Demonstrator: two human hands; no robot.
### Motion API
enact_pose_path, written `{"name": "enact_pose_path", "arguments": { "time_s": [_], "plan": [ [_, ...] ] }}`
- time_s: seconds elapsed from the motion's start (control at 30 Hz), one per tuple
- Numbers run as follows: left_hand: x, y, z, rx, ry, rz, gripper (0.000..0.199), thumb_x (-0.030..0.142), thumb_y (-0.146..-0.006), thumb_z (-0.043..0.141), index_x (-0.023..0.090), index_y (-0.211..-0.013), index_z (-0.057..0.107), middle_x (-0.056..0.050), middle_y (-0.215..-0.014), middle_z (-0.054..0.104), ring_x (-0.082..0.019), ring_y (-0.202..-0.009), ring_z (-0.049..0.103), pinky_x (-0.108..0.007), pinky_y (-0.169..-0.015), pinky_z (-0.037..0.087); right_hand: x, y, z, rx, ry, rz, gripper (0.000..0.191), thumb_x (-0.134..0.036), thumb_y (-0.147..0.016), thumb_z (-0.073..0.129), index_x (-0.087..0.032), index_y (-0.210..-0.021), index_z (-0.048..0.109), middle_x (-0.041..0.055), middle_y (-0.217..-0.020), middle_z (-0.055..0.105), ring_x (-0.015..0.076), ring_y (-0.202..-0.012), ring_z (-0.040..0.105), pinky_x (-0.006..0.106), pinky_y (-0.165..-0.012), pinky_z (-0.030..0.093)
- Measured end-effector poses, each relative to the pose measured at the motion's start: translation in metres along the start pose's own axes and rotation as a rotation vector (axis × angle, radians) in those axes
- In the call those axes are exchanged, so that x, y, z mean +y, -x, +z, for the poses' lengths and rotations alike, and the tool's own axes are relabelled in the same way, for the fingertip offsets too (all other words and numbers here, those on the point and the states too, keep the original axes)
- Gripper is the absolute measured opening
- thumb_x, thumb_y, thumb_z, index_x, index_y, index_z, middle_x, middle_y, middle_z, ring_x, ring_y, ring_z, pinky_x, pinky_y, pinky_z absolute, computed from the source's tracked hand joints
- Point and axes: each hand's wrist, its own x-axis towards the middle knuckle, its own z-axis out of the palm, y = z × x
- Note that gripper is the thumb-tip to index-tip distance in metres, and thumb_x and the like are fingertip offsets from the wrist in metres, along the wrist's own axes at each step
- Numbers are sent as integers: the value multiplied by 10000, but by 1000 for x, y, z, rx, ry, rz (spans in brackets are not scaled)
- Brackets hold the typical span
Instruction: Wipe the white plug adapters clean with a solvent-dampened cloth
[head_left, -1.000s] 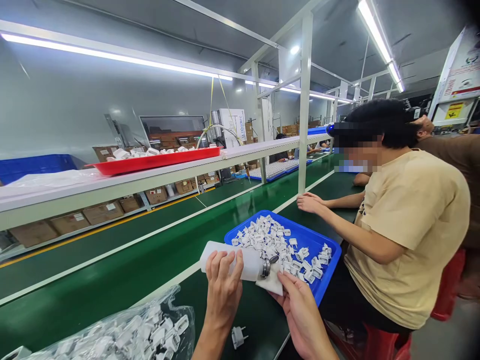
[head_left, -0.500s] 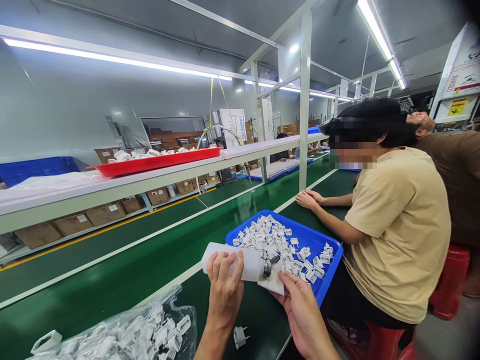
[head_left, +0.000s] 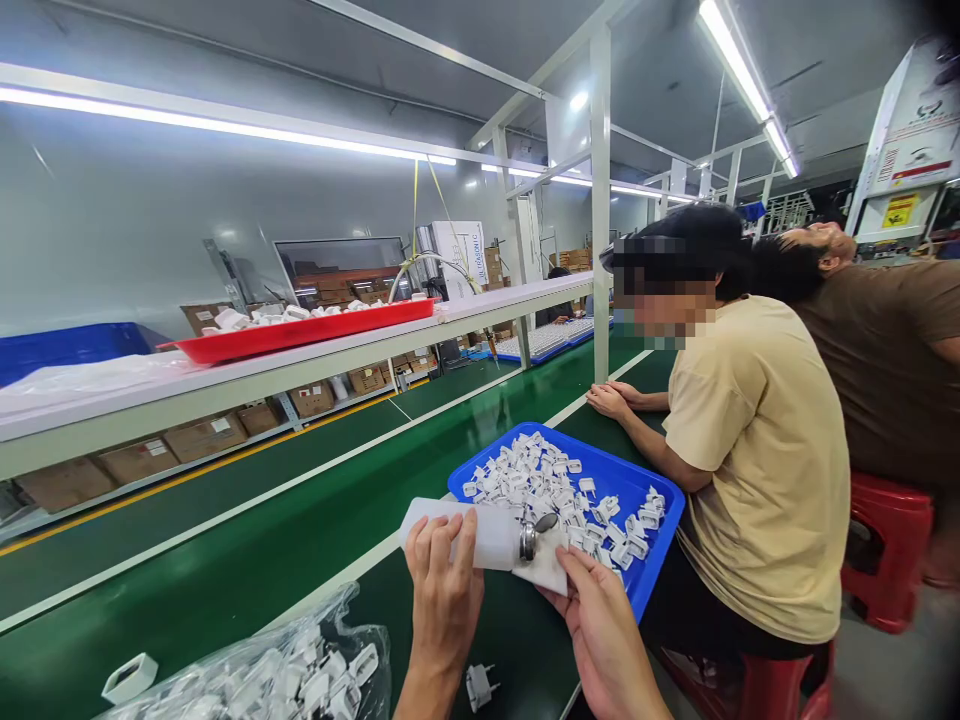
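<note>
I see the left hand's fingers clasping a white plastic bottle sideways beside the blue plastic tray's near edge; the right hand pinches a square white cloth. Dark-green desk lies open between the forearms.

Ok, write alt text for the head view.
The left hand holds a white bottle nearly horizontal, its metal top at a white cloth in the right hand. Beyond is a blue tray of white plug pieces; a bag of white parts lies lower left, a co-worker sits at right.
</note>
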Motion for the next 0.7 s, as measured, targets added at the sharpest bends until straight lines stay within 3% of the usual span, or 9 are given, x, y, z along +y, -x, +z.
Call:
{"name": "enact_pose_path", "arguments": {
  "time_s": [0.17,0.47,0.7],
  "plan": [
    [-1,-1,0,23,27,1,450,-115,-770,536,140,-1132,613,-107,-1013,677,-298,-1021,610,-564,-997,505,1,-1,2,7,-13,4,346,-422,-628,916,-195,-847,773,54,-969,788,287,-1019,701,327,-741,602],
    [-6,-8,-5,56,5,151,352,-102,-839,534,85,-1115,644,-129,-997,751,-304,-1010,649,-577,-1016,472,5,-4,3,50,-15,27,401,-430,-581,931,-188,-851,761,66,-965,789,318,-1075,686,352,-745,606],
    [-4,-10,-5,52,5,151,352,-116,-823,545,88,-1089,648,-123,-964,768,-290,-973,671,-560,-1010,463,6,-2,0,38,-17,37,398,-426,-600,925,-182,-867,758,73,-991,792,336,-1114,675,362,-771,610]
  ]
}}
